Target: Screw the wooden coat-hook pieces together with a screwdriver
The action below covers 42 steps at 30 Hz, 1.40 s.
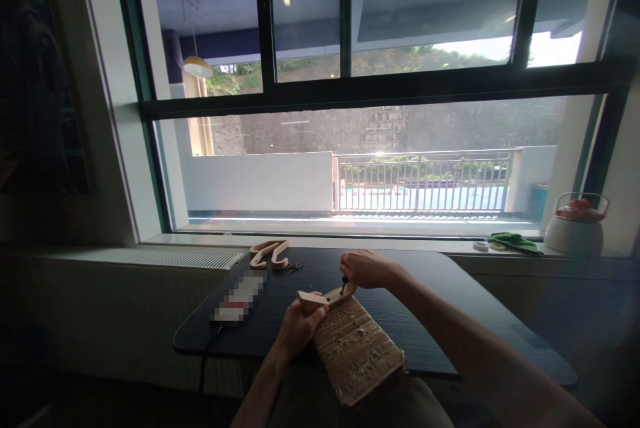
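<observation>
1. Step in hand, as I judge it: working the tool [344, 285] at the bar [336, 297], perhaps at a hole or a screw. The next move seems to call for an upright tool, firm downward pressure and a bar that cannot slip.
2. Right hand [367, 269]: fingers curled closed round the top of the tool, whose thin shaft points down to the bar's right part. Its exact kind is too small to tell.
3. Left hand [303, 323]: thumb and fingers pinch the bar's left part, beside the board's upper left edge.
4. The bar, pale wood with a dark spot between the hands, lies along the far end of the board [356, 348]. Chips litter the board, which overhangs the near edge of the table [425, 281].
5. Farther left on the table: hooked pieces [257, 255], small dark screws or nails [296, 268] beside them, and a blurred item [240, 298] nearer.
6. Beyond, on the sill [400, 241]: green cloth [515, 242] and jug [574, 235].
</observation>
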### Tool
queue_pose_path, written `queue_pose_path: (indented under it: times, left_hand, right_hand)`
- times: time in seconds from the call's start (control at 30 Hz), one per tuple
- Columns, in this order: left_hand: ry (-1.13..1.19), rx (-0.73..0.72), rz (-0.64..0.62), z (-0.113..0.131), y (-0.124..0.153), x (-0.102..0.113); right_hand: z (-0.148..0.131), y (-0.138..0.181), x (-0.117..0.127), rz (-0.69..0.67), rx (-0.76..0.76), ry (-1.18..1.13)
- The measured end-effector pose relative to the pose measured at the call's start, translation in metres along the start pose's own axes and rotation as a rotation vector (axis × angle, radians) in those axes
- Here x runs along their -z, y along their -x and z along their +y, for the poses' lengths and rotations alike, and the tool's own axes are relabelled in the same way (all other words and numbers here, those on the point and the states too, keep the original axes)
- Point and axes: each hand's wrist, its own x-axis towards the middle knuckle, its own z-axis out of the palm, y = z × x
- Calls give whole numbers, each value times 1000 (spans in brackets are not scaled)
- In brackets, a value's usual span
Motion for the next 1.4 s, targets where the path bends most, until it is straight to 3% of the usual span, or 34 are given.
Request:
queue_pose_path:
  times: [0.4,0.83,1.4]
  left_hand:
    - [-1,-16,2,-2,0,0]
    - [4,-10,-6,-10,-3,-2]
    - [-11,6,20,-1,0,0]
  right_hand:
    - [-12,-7,1,71,50,17]
    - [4,-12,-9,83,-187,-16]
    - [-9,-5,-10,123,5,55]
